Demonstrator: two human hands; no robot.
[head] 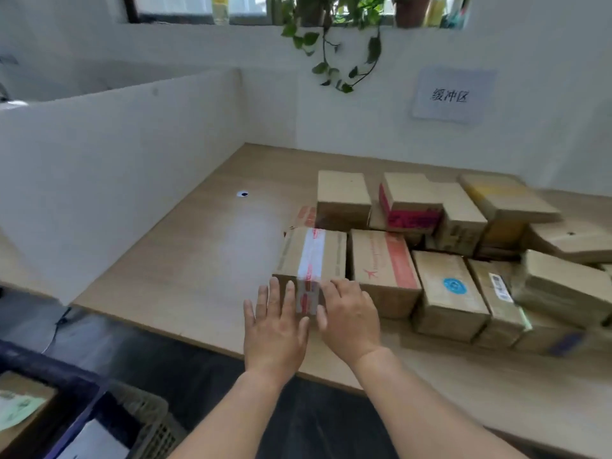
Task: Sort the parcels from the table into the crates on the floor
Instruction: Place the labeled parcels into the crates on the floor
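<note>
Head view: I see left hand point(275, 329) and right hand point(351, 321), fingers straight, at the taped parcel's point(311, 253) near face, gripping nothing.

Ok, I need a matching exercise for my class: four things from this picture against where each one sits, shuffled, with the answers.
Things:
1 sign
2 plant
3 blue-sticker parcel
4 blue crate

Places:
a floor
b table
c wall
d window ledge

Pairs: 1-c, 2-d, 3-b, 4-a.
</note>
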